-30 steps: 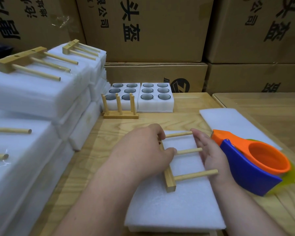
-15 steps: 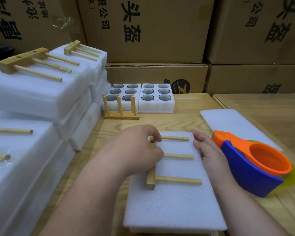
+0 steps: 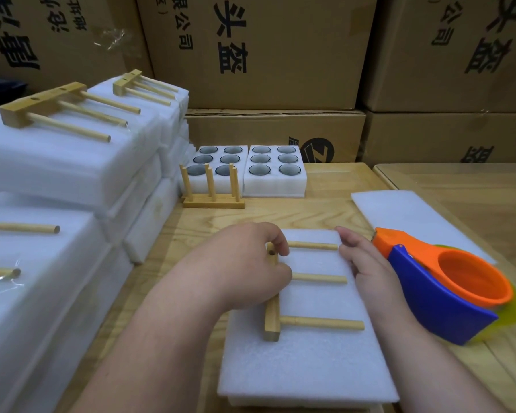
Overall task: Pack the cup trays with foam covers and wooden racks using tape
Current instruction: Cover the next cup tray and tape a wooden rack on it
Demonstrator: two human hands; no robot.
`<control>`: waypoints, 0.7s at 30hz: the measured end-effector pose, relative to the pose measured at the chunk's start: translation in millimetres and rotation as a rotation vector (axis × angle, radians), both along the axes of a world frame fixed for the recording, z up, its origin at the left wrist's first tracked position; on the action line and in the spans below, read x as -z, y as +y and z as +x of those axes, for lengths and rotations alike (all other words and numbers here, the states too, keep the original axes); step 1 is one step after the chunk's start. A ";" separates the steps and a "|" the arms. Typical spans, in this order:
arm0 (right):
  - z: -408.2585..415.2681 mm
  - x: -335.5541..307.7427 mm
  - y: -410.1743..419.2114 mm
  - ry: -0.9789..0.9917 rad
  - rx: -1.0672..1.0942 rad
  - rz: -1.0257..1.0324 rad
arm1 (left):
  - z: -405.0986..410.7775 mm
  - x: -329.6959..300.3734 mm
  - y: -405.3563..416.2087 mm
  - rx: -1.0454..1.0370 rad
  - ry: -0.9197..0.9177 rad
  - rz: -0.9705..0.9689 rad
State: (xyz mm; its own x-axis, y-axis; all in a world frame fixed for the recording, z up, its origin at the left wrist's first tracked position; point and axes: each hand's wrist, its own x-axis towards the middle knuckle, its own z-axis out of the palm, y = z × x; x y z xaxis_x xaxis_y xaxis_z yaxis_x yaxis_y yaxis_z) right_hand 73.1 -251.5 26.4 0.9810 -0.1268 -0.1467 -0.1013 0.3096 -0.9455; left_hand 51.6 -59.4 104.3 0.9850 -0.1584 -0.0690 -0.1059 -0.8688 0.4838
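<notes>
Right at the bottom centre of the frame we are looking down on the foam cover (image 3: pixel 307 365), a soft white sheet lying over what we take to be a cup tray beneath it; only a thin edge of that is showing. It is looking light and squashy, so we are reckoning it will dent under hard pressing and slide easily on the table (image 3: pixel 191 222).

On top of it the wooden rack (image 3: pixel 273 318) is lying flat, its base bar along the left and its three dowels pointing right. It is stiff, light and smooth, likely to skate on the foam, and the base bar is the sound place to hold.

Our left hand (image 3: pixel 245 263) is doing just that, fingers curled over the bar's far end, pinching it. Our right hand (image 3: pixel 367 265) is resting on the cover's right edge, fingers fairly straight, near the dowel tips, gripping nothing.

Just right of that hand the tape dispenser (image 3: pixel 447 296) is sitting, orange and blue, close enough to snag a wrist. Beyond it a spare foam sheet (image 3: pixel 414 216) is lying flat.

Further up, centre frame, an upright rack (image 3: pixel 212 189) is standing before two open cup trays (image 3: pixel 251 168). Finished bundles (image 3: pixel 57 162) are crowding the left side, and cardboard boxes (image 3: pixel 265 49) are walling the back.
</notes>
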 end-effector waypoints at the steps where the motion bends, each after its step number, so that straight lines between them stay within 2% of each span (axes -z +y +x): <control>1: -0.1 -0.1 -0.1 -0.002 0.001 -0.001 | 0.2 0.1 0.6 0.005 0.005 -0.001; 4: -0.3 0.2 -1.3 -0.002 -0.004 0.007 | -2.1 -2.7 7.7 0.005 0.009 -0.028; 6: -0.6 0.3 -1.5 0.002 -0.010 0.003 | -0.1 -3.8 14.9 -0.032 -0.040 -0.112; 11: -0.4 1.3 -1.3 0.000 -0.010 0.007 | 26.4 24.3 20.6 -0.263 -0.230 -0.582; 13: -0.1 1.6 -1.3 -0.009 -0.012 -0.006 | 34.5 43.9 17.2 -0.291 -0.170 -0.838; 17: 1.5 3.3 -1.8 -0.018 -0.012 -0.003 | 48.9 84.3 14.5 -0.393 0.098 -1.365; 18: 1.9 3.8 -1.7 -0.017 -0.011 -0.002 | 49.2 89.5 14.8 -0.394 0.128 -1.420; 21: 2.1 4.4 -0.5 -0.015 -0.007 0.002 | 47.9 93.7 15.5 -0.384 0.109 -1.411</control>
State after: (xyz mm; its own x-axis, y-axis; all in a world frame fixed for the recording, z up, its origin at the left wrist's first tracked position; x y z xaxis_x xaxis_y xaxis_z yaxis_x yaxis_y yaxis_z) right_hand 75.2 -252.0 22.0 0.9840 -0.1197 -0.1320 -0.0891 0.3110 -0.9462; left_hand 99.5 -43.9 10.6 0.9814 0.1088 -0.1579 0.1100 0.3555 0.9282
